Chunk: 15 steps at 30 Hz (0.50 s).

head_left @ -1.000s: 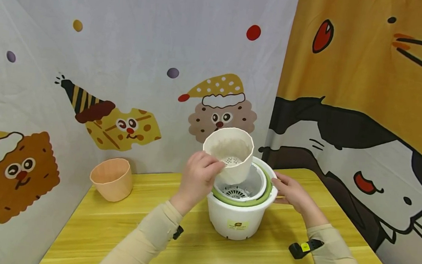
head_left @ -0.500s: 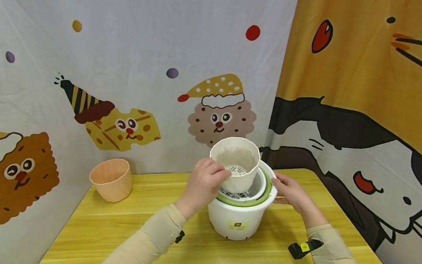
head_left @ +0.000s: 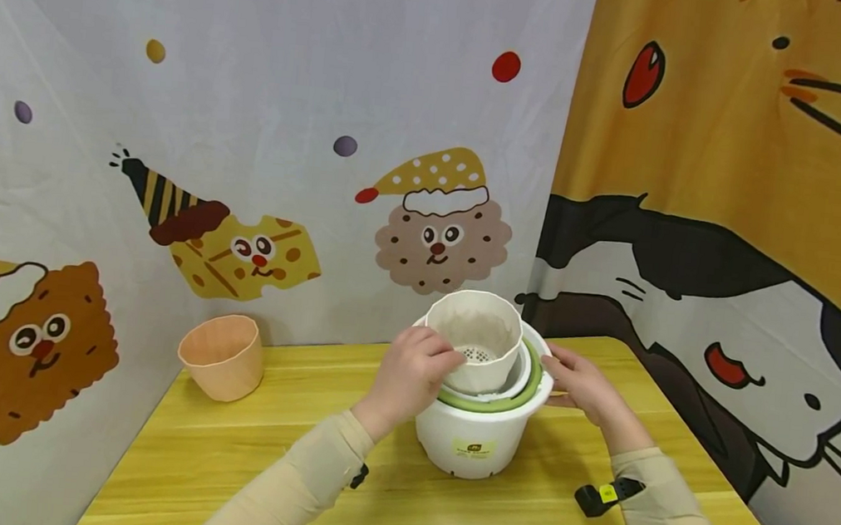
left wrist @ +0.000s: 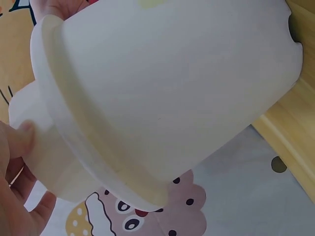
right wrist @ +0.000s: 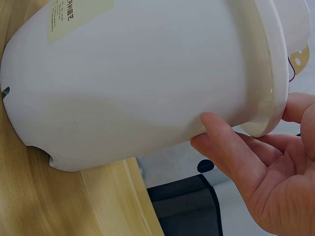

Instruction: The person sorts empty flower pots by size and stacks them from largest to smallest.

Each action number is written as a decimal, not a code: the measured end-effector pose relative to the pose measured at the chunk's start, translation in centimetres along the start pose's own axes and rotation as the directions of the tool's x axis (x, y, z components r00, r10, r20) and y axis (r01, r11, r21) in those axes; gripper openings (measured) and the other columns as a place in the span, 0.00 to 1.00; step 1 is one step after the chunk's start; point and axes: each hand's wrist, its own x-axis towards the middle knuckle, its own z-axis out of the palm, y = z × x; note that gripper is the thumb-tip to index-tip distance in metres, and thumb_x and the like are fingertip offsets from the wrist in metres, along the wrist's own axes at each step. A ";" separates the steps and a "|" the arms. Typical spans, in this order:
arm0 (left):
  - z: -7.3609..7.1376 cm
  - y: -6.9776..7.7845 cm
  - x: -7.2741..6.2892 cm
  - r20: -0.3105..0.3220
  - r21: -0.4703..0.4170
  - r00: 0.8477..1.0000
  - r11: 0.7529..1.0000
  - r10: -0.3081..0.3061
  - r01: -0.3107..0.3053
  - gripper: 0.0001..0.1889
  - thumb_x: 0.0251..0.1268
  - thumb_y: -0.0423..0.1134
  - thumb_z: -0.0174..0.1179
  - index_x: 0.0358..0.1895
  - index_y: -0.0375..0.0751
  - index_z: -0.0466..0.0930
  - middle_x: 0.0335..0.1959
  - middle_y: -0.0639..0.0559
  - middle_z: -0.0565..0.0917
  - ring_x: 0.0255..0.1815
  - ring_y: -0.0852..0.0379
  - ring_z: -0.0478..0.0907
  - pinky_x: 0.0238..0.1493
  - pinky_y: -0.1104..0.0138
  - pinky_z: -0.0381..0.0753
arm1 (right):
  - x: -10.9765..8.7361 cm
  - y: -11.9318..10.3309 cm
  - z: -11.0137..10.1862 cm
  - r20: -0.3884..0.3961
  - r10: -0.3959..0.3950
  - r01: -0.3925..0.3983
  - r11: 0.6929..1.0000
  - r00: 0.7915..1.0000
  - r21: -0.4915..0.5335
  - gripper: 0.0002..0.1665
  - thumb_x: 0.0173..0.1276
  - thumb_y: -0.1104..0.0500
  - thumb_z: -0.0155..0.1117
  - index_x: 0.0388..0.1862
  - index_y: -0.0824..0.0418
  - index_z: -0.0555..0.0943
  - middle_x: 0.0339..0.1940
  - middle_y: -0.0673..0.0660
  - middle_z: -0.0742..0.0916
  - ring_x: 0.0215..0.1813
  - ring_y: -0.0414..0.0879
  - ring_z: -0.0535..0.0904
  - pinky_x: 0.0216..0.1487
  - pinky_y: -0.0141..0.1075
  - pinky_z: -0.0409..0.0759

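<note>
Cream inner pot [head_left: 475,339]: pinched at rim by my left hand [head_left: 411,370], set in white planter [head_left: 479,434]; my right hand [head_left: 581,382], fingers straight, steadies its rim.

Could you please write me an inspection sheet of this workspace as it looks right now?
Surface: yellow wooden table.
Job's things: cream inner pot partly lowered into white planter with green ring.
Clutter: peach pot at the table's back left.
Hands: left hand grips the cream pot's rim; right hand rests against the planter's rim.
Cables: nothing seen.
Surroundings: cartoon cloth backdrops.
</note>
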 end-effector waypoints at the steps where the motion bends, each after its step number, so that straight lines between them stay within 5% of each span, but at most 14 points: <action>1: 0.0 0.0 0.0 0.008 0.000 1.000 1.000 0.000 0.000 0.15 0.47 0.22 0.65 0.34 0.46 0.88 0.32 0.55 0.84 0.37 0.55 0.79 0.45 0.63 0.78 | 0.0 0.0 0.0 -0.001 0.001 -0.001 1.000 1.000 0.000 0.37 0.80 0.50 0.49 0.78 0.68 0.54 0.68 0.75 0.70 0.54 0.58 0.81 0.48 0.47 0.84; 15: 0.6 0.4 -0.4 0.082 -0.027 0.997 1.000 0.008 -0.005 0.16 0.45 0.21 0.66 0.35 0.46 0.89 0.31 0.55 0.85 0.35 0.56 0.79 0.43 0.66 0.79 | -0.1 0.0 0.2 -0.008 0.000 0.000 1.000 1.000 0.000 0.37 0.80 0.49 0.49 0.78 0.68 0.55 0.68 0.74 0.70 0.54 0.57 0.81 0.49 0.50 0.84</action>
